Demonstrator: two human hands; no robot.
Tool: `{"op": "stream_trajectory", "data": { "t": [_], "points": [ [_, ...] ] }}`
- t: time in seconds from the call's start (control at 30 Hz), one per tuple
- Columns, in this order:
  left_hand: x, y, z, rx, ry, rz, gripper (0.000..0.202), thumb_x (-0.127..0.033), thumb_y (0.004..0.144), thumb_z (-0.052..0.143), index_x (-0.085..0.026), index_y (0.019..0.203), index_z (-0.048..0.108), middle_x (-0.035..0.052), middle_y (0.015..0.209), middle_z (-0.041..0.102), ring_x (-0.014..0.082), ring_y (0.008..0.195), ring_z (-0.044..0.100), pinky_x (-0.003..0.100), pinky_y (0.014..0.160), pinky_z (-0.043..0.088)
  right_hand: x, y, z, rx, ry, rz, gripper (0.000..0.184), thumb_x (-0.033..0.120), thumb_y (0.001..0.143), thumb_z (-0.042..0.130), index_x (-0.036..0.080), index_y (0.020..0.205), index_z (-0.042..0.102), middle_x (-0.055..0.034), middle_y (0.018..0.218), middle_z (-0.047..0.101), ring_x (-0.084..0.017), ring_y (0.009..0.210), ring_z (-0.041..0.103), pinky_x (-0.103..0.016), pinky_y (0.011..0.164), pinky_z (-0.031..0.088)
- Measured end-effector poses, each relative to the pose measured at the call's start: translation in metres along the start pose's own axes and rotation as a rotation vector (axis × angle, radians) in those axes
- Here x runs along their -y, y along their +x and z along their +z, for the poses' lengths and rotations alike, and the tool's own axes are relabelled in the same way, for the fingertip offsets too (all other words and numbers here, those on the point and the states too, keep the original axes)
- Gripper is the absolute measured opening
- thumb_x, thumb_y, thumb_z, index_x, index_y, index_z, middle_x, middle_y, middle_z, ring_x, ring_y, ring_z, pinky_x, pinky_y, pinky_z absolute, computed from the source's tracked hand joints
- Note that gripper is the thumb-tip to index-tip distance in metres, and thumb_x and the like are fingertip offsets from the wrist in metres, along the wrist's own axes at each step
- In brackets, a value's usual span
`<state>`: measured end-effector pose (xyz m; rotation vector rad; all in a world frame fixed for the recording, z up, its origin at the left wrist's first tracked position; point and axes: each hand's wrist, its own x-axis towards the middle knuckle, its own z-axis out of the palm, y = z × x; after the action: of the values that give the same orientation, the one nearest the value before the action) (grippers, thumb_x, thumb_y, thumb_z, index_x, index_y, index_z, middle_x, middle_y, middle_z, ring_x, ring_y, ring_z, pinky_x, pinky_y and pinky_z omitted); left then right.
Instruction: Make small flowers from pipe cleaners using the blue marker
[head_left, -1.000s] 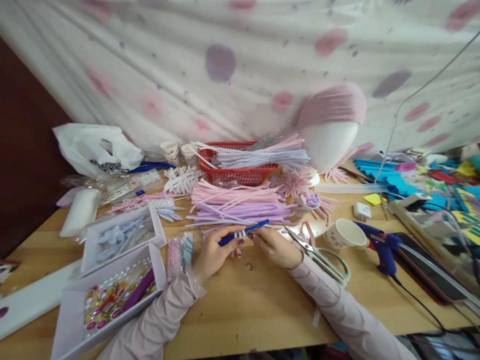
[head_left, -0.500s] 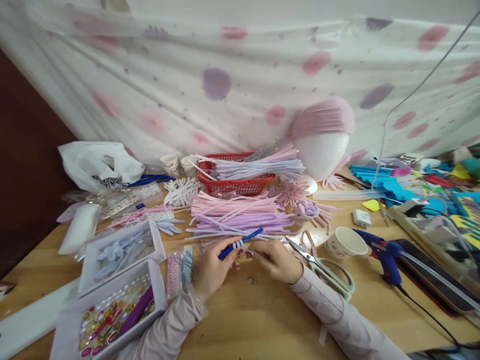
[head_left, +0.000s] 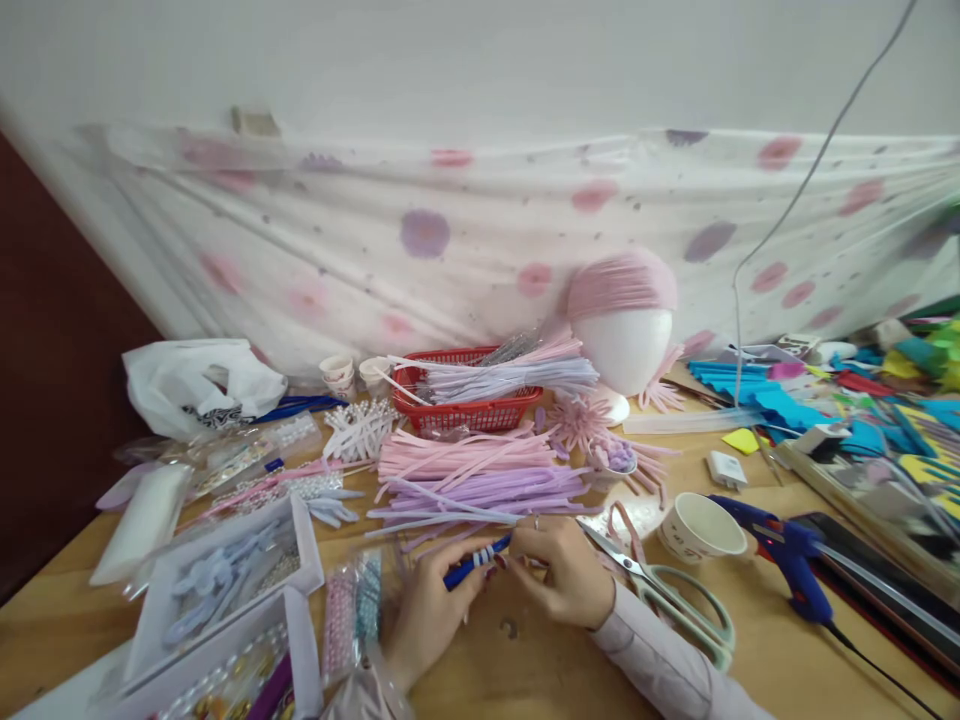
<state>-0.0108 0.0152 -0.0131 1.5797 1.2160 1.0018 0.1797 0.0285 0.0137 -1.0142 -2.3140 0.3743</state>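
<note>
Pen (head_left: 460,574) sits between your hands: your left hand (head_left: 431,598) grips it, your right hand (head_left: 566,572) curls by its end, hold unclear, scissors (head_left: 631,565) just right of that.

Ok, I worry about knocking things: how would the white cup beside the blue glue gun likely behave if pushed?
The white cup looks like thin paper, so it's probably light and easily dented. Being wider at the top than below, it could tip. Pushed right, it might hit the blue glue gun.
</note>
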Motion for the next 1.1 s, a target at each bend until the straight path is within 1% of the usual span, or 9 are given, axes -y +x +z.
{"op": "stream_trajectory", "data": {
  "t": [0.1, 0.2, 0.37, 0.5, 0.6, 0.67, 0.83, 0.97, 1.1],
  "points": [
    [-0.003, 0.000, -0.003, 0.113, -0.018, 0.001, 0.030, -0.019, 0.077, 0.061, -0.021, 0.106, 0.071, 0.0069, 0.107, 0.072, 0.0230, 0.101, 0.064, 0.034, 0.093, 0.049, -0.001, 0.001, -0.005, 0.056, 0.013, 0.028, 0.022, 0.022, 0.080, 0.048, 0.017, 0.058, 0.051, -0.0009, 0.054, 0.051, -0.010, 0.051, 0.043, -0.022, 0.051, 0.028],
    [-0.002, 0.000, -0.003, 0.175, -0.011, -0.008, 0.028, -0.022, 0.076, 0.065, -0.018, 0.103, 0.072, 0.0079, 0.106, 0.072, 0.0240, 0.101, 0.065, 0.035, 0.092, 0.049, -0.003, 0.003, -0.010, 0.218, 0.009, 0.095, 0.029, 0.028, 0.081, 0.049, 0.017, 0.054, 0.048, 0.0020, 0.048, 0.043, -0.009, 0.045, 0.034, -0.021, 0.048, 0.024],
    [-0.001, -0.002, -0.001, 0.166, 0.007, -0.058, 0.029, -0.023, 0.073, 0.068, -0.016, 0.101, 0.073, 0.0092, 0.102, 0.073, 0.0233, 0.094, 0.066, 0.033, 0.088, 0.050, -0.007, 0.004, -0.019, 0.393, 0.040, 0.102, 0.033, 0.032, 0.083, 0.048, 0.016, 0.054, 0.045, 0.0041, 0.049, 0.038, -0.007, 0.046, 0.030, -0.021, 0.048, 0.022],
    [-0.004, -0.002, -0.003, 0.166, -0.032, -0.069, 0.027, -0.027, 0.072, 0.071, -0.015, 0.096, 0.074, 0.0078, 0.087, 0.075, 0.0185, 0.074, 0.067, 0.026, 0.068, 0.053, -0.012, 0.004, -0.025, 0.448, 0.192, 0.104, 0.038, 0.037, 0.088, 0.044, 0.016, 0.057, 0.044, 0.0045, 0.052, 0.038, -0.007, 0.049, 0.032, -0.021, 0.049, 0.024],
    [-0.006, -0.002, -0.005, 0.170, -0.094, -0.117, 0.029, -0.028, 0.068, 0.073, -0.013, 0.093, 0.074, 0.0064, 0.074, 0.073, 0.0118, 0.052, 0.059, 0.021, 0.049, 0.047, -0.016, 0.004, -0.028, 0.495, 0.334, 0.152, 0.041, 0.043, 0.089, 0.043, 0.015, 0.059, 0.044, 0.0045, 0.054, 0.038, -0.008, 0.052, 0.033, -0.022, 0.050, 0.026],
    [-0.005, -0.003, -0.005, 0.167, -0.155, -0.135, 0.029, -0.029, 0.066, 0.076, -0.013, 0.090, 0.075, 0.0052, 0.070, 0.071, 0.0079, 0.045, 0.052, 0.018, 0.044, 0.042, -0.017, 0.004, -0.028, 0.525, 0.446, 0.204, 0.043, 0.046, 0.090, 0.043, 0.015, 0.060, 0.044, 0.0046, 0.055, 0.038, -0.008, 0.052, 0.033, -0.022, 0.051, 0.027],
    [0.003, -0.003, -0.006, 0.216, -0.419, -0.214, 0.041, -0.037, 0.066, 0.077, -0.013, 0.098, 0.073, 0.0038, 0.065, 0.068, 0.0044, 0.038, 0.043, 0.016, 0.034, 0.033, -0.016, 0.005, -0.025, 0.536, 0.741, 0.335, 0.046, 0.052, 0.086, 0.048, 0.016, 0.058, 0.042, 0.0058, 0.054, 0.034, -0.007, 0.050, 0.029, -0.023, 0.049, 0.024],
    [0.006, -0.003, -0.007, 0.331, -0.553, -0.225, 0.045, -0.040, 0.071, 0.073, -0.013, 0.107, 0.069, 0.0067, 0.072, 0.069, 0.0053, 0.041, 0.046, 0.017, 0.035, 0.035, -0.017, 0.005, -0.019, 0.498, 0.969, 0.415, 0.045, 0.051, 0.080, 0.057, 0.017, 0.056, 0.042, 0.0079, 0.049, 0.030, -0.005, 0.044, 0.026, -0.022, 0.044, 0.019],
    [0.003, -0.001, -0.006, 0.334, -0.566, -0.233, 0.046, -0.041, 0.068, 0.075, -0.010, 0.103, 0.071, 0.0050, 0.061, 0.067, 0.0078, 0.042, 0.051, 0.019, 0.036, 0.038, -0.015, 0.002, -0.011, 0.408, 1.253, 0.510, 0.043, 0.046, 0.077, 0.064, 0.016, 0.055, 0.043, 0.0094, 0.043, 0.028, -0.004, 0.039, 0.020, -0.022, 0.039, 0.011]
  ]
}}
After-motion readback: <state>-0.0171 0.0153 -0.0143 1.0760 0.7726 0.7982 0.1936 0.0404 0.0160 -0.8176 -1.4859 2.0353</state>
